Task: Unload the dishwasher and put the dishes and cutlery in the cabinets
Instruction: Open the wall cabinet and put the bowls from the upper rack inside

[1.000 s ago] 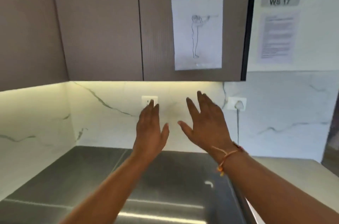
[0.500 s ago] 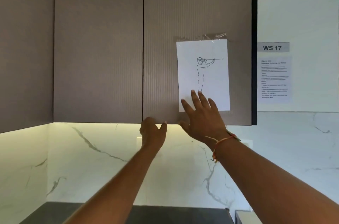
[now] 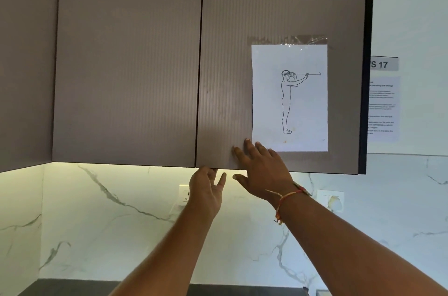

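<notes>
Overhead, the left hand (image 3: 206, 195) reaches under the right cabinet door (image 3: 242, 53), fingertips hidden, grip unclear; the right hand (image 3: 263, 174) lies flat on it, fingers spread, beside the taped drawing (image 3: 303, 111).

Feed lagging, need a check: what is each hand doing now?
Left hand: fingers hooked under cabinet door's bottom edge.
Right hand: open, flat on that door.
</notes>
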{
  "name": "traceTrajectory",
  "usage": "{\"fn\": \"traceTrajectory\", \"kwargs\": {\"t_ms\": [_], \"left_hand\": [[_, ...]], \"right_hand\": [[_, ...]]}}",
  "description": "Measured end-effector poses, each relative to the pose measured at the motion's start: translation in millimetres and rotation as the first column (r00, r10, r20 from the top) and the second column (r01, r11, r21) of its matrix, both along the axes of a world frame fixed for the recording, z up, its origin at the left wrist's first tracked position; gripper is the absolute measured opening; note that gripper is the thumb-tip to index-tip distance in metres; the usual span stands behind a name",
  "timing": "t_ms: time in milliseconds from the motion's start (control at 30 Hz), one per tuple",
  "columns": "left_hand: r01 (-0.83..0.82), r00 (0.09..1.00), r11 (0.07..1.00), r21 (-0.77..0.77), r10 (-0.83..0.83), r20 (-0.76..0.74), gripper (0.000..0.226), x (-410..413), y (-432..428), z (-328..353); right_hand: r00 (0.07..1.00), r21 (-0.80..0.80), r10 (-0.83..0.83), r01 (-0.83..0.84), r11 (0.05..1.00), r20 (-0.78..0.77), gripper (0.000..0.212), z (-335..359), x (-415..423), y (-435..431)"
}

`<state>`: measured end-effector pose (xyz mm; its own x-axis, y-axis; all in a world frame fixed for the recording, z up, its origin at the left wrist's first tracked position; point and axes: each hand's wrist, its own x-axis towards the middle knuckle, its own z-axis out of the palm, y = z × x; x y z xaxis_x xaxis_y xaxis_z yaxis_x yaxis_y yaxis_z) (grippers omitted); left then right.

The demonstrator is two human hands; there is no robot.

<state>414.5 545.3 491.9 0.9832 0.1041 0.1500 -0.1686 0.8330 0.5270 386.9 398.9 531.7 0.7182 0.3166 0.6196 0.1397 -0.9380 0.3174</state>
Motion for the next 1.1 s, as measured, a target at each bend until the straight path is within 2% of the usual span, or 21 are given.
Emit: {"fn": "traceTrajectory", "kwargs": {"t_ms": [233, 433, 533, 600, 700, 800, 867, 1000, 1100], "left_hand": [[0.009, 0.998, 0.999, -0.048, -0.006, 0.059, 0.026, -18, -5, -19], [-0.085, 0.980, 0.987, 0.135, 0.059, 0.189, 0.038, -94, -10, -41], [-0.190, 0.959, 0.943, 0.273, 0.119, 0.258, 0.035, -152, -22, -51], [-0.287, 0.938, 0.885, 0.367, 0.182, 0.294, 0.037, -186, -35, -58], [-0.429, 0.888, 0.731, 0.531, 0.232, 0.397, 0.048, -233, -64, -69], [-0.526, 0.834, 0.567, 0.634, 0.197, 0.516, 0.052, -276, -93, -74], [-0.554, 0.809, 0.491, 0.672, 0.127, 0.574, 0.054, -302, -112, -76], [-0.573, 0.780, 0.353, 0.740, -0.045, 0.625, 0.054, -337, -150, -73], [-0.616, 0.733, 0.278, 0.737, -0.140, 0.665, 0.060, -353, -180, -66]], "right_hand": [[0.999, 0.024, -0.008, 0.007, 1.000, 0.035, 0.071, -9, -18, 11], [0.998, 0.111, 0.045, -0.049, 0.993, 0.037, 0.072, -16, -77, 16], [0.993, 0.176, 0.104, -0.113, 0.978, 0.062, 0.078, -18, -127, 14], [0.984, 0.175, 0.151, -0.166, 0.971, 0.093, 0.081, -21, -160, 7], [0.968, 0.142, 0.207, -0.227, 0.963, 0.142, 0.078, -28, -207, -19], [0.942, 0.054, 0.262, -0.279, 0.959, 0.211, 0.073, -32, -254, -62], [0.921, -0.030, 0.273, -0.276, 0.961, 0.278, 0.070, -33, -287, -98], [0.910, -0.233, 0.173, -0.088, 0.968, 0.375, 0.072, -28, -344, -166], [0.920, -0.377, 0.091, 0.065, 0.924, 0.382, 0.071, -16, -379, -206]]}}
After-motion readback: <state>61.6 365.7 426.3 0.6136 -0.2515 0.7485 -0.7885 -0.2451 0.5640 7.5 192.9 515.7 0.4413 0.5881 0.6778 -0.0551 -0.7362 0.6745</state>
